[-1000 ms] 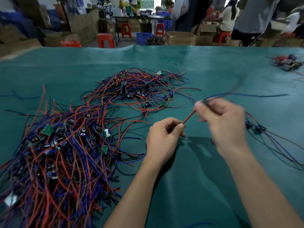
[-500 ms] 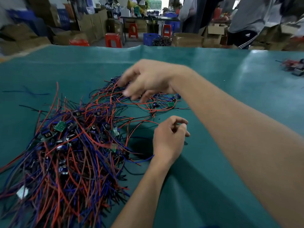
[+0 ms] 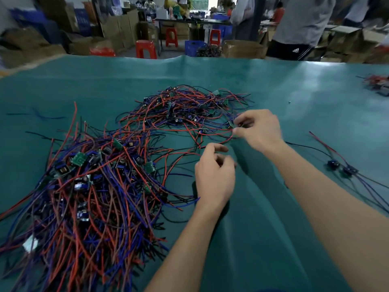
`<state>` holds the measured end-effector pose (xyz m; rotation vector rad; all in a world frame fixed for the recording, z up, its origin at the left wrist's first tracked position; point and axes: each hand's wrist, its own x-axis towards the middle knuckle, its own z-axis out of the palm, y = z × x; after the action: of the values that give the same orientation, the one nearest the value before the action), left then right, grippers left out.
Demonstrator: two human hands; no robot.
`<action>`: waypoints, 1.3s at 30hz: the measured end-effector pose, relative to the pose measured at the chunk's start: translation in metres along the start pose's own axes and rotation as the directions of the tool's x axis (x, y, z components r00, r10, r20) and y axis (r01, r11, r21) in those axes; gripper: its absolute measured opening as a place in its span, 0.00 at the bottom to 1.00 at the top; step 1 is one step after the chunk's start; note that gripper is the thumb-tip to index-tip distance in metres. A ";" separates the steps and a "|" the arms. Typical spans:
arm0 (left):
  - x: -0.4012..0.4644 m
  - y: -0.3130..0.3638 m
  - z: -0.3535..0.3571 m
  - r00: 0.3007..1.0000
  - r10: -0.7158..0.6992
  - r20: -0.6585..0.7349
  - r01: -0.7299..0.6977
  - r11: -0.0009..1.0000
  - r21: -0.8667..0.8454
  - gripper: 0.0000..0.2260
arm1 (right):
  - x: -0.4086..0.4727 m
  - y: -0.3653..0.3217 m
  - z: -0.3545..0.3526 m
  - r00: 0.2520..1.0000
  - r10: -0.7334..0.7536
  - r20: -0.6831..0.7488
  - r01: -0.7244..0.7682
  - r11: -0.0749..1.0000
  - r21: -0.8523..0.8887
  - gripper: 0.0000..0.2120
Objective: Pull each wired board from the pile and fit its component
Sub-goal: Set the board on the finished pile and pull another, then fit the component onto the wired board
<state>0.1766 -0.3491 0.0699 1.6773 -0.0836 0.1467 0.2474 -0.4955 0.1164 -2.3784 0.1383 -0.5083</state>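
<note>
Green wired board (image 3: 235,124) pinched in right hand (image 3: 260,129) grip.

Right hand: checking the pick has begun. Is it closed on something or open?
Closed: the right hand pinches a small board at the far pile's right edge.

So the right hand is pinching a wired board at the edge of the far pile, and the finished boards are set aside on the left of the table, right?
Not quite. The right hand does pinch a wired board at the far pile's edge, but the head view shows the finished boards set aside on the right.
</note>
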 end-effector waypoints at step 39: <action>-0.005 0.005 -0.001 0.980 0.052 0.192 0.010 0.951 -0.309 0.05 | -0.098 -0.003 -0.023 0.960 0.212 0.182 -0.254 0.395 0.883 0.05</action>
<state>0.1711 -0.3488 0.0741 1.3739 -0.2623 -0.0189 0.1480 -0.4849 0.1024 -1.2370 0.1314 -0.2686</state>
